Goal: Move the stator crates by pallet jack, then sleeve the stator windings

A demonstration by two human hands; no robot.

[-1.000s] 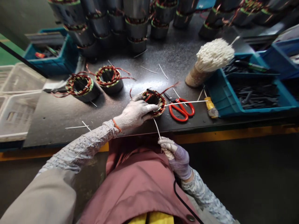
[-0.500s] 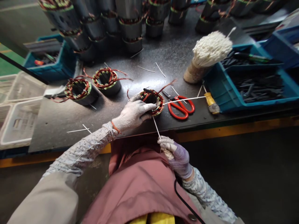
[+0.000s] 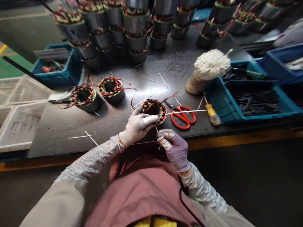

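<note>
My gloved left hand (image 3: 140, 125) grips the near left rim of a motor stator (image 3: 162, 108) with copper windings, its fingers reaching over the opening. Closer to the table edge, my right hand (image 3: 172, 145), in a white and purple glove, pinches a white tying cord (image 3: 156, 128) that comes from the stator's near side. The cord's other length stretches right from the stator, over red-handled scissors (image 3: 181, 117), toward a yellow-handled tool (image 3: 211, 112). Two more wound stators (image 3: 93, 103) stand to the left.
Stacked stators (image 3: 136, 37) line the back. At right, a bundle of white cords (image 3: 210, 69) stands in a brown holder beside blue bins (image 3: 219, 101) of black pieces. Loose cord pieces (image 3: 80, 136) lie about. White baskets (image 3: 16, 143) and another blue bin (image 3: 55, 77) are at left.
My right hand has moved up toward the stator, and the cord between them shows shorter. My left hand stays on the stator. The whole view has shifted slightly.
</note>
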